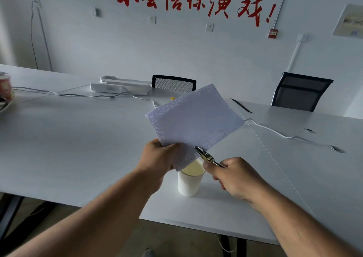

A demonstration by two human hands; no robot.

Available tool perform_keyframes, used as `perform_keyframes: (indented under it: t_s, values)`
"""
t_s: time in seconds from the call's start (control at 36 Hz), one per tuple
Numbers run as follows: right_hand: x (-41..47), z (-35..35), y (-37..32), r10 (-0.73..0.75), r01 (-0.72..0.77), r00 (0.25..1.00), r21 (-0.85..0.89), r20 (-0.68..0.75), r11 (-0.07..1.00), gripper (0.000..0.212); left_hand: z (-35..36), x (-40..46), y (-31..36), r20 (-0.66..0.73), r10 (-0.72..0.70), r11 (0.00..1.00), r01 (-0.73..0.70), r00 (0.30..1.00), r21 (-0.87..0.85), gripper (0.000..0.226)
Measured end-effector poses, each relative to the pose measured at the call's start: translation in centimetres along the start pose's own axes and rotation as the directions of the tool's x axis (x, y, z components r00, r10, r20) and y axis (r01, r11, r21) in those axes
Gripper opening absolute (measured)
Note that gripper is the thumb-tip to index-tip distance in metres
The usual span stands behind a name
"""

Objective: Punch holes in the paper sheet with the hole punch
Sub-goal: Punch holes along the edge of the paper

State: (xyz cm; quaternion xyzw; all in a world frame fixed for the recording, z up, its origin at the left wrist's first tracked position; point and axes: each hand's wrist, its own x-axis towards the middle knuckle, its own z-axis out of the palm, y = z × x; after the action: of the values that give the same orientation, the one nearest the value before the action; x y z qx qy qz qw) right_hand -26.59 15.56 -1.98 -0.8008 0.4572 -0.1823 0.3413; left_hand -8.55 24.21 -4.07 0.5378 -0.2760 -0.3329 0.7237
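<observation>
A white paper sheet [193, 117] is held up in the air above the table, tilted, with rows of small punched holes along its edges. My left hand [157, 156] grips its near left corner. My right hand [233, 176] is closed on the handles of a metal plier-type hole punch [206, 155]. The punch's jaws sit on the sheet's near right edge. Directly below the paper stands a white paper cup [189, 182], its rim partly hidden by the sheet.
The white table [78, 148] carries a white power strip and box [119, 87] at the back, white cables [275, 133], a black pen [240, 105] and a red patterned bowl [5, 90] at far left. Two black mesh chairs [300, 91] stand behind.
</observation>
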Motion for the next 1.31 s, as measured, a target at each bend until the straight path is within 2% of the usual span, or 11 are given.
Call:
perform_keyframes:
  t_s: [0.39, 0.47, 0.64, 0.83, 1.31]
  values:
    - [0.1, 0.0, 0.0, 0.023, -0.023, 1.000, 0.008, 0.012, 1.000, 0.049, -0.4, 0.0, -0.1, -0.039, 0.001, 1.000, -0.001, 0.999, 0.008, 0.019]
    - [0.1, 0.0, 0.1, 0.033, -0.033, 0.999, 0.032, 0.019, 0.999, 0.049, -0.4, 0.0, -0.3, -0.041, 0.006, 1.000, -0.007, 0.999, -0.007, 0.018]
    - [-0.1, -0.6, 0.0, 0.091, -0.111, 0.988, 0.165, 0.124, 0.980, 0.056, -0.2, 0.3, -0.5, -0.073, 0.011, 1.000, -0.010, 0.997, 0.006, 0.018]
    - [-0.1, -0.9, 0.3, 0.080, -0.088, 0.995, 0.172, 0.056, 0.981, 0.056, -0.2, 0.4, -0.4, -0.094, 0.004, 1.000, -0.002, 0.996, 0.030, 0.015]
    - [0.1, 0.4, 0.3, 0.032, -0.036, 0.999, 0.163, 0.027, 0.986, 0.058, -0.2, 0.3, -0.5, -0.096, -0.002, 1.000, 0.005, 0.995, 0.025, 0.018]
